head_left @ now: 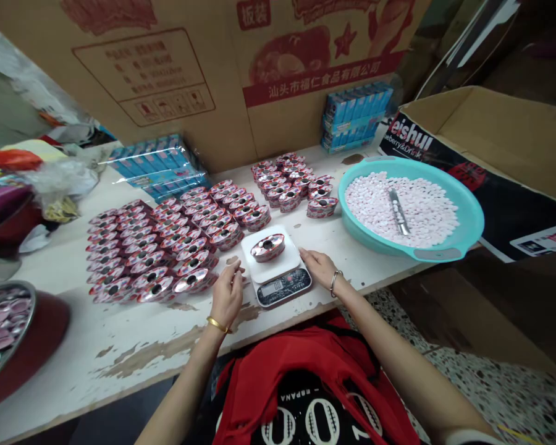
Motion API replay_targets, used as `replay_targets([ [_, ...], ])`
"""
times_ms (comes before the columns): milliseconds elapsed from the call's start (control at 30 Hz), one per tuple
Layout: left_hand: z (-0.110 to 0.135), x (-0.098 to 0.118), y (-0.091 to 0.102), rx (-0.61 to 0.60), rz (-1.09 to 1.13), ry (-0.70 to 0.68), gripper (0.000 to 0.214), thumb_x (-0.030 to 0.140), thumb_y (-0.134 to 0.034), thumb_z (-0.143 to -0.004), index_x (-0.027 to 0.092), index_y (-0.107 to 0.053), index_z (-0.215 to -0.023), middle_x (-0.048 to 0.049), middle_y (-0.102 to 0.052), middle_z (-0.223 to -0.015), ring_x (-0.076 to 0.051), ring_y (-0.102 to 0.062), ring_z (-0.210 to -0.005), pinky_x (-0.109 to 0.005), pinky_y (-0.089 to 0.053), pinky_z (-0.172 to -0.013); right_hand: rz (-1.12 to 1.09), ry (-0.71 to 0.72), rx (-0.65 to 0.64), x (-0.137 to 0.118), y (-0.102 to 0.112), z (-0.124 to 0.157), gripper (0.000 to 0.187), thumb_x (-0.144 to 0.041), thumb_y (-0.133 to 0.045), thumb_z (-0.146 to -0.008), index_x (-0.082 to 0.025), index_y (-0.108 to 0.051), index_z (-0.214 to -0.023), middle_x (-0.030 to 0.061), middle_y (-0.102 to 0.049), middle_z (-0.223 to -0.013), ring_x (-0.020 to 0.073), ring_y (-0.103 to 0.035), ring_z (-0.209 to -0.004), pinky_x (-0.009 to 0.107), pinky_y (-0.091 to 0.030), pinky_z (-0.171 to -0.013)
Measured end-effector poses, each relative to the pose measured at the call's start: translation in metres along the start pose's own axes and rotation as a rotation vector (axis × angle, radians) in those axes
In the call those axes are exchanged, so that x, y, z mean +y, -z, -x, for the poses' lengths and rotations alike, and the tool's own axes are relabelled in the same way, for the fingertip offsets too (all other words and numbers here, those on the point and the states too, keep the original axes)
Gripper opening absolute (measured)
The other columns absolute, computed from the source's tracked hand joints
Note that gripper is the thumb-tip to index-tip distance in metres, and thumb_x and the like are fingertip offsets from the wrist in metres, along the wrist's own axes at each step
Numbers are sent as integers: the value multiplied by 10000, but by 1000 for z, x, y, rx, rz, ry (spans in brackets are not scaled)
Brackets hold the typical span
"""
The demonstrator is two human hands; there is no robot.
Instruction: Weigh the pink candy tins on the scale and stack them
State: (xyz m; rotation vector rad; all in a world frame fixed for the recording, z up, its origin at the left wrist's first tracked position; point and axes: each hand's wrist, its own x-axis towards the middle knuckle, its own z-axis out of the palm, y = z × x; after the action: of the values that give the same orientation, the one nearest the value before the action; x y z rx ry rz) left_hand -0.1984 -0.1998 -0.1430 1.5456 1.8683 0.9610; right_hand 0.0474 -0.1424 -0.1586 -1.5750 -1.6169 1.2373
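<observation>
A white kitchen scale (285, 287) with a dark patterned front panel stands near the table's front edge. On its pan sits one small red-and-white eye-shaped container (267, 247) with a hole in its top and a few white pieces at the opening. My left hand (228, 293) rests left of the scale, fingers loosely bent and slightly apart, nothing visible in them. At the scale's right edge, my right hand (319, 268) lies with fingers stretched toward the pan, holding nothing I can see. Many matching containers (194, 247) are lined up in rows beyond my left hand.
To the right, a turquoise basin (414, 252) holds small pale tablets and a clear tablet-filled scoop or tube (398, 211). Blue wrapped packs (160, 167) stand by a large carton (222, 123). An open box (514, 148) is at right, a red pot (50, 321) at left.
</observation>
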Motion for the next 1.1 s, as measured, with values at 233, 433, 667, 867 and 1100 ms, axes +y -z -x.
replay_targets([
  [233,9,-12,-24,-207,225,134,323,223,-398,-773,164,-600,-1018,-31,-593,-796,-109,-593,-579,-254,-524,-530,-85,-36,39,4,5,12,630,-787,-380,-741,-193,-502,-569,-2,-454,-524,148,-445,-580,260,-345,-561],
  [433,0,3,-33,-327,119,59,297,194,-361,-784,170,-617,-933,-41,-593,-852,-112,-597,-622,-258,-524,-578,-168,-118,88,20,23,27,529,-668,-458,-777,-168,-603,-681,-17,-438,-515,126,-417,-522,259,-339,-517],
  [667,-15,18,-13,-16,-219,-355,355,303,-460,-860,167,-567,-1170,-93,-619,-961,-186,-580,-879,-326,-473,-787,-298,-59,178,18,49,27,303,-337,-561,-721,-184,-585,-981,4,-553,-758,99,-490,-569,228,-384,-498],
  [867,-16,42,-19,55,-463,-668,473,381,-487,-878,234,-460,-1327,-127,-448,-1388,-277,-384,-1293,-442,-290,-1039,-348,169,152,-38,45,4,176,-290,-530,-782,-169,-562,-906,23,-590,-757,111,-571,-601,257,-496,-578],
  [1100,-24,54,-45,-51,-512,-735,481,338,-395,-918,219,-381,-1384,-109,-316,-1491,-270,-172,-1422,-494,-140,-1124,-343,364,171,-74,8,-16,152,-278,-510,-851,-193,-572,-961,47,-622,-892,153,-638,-762,283,-549,-673],
])
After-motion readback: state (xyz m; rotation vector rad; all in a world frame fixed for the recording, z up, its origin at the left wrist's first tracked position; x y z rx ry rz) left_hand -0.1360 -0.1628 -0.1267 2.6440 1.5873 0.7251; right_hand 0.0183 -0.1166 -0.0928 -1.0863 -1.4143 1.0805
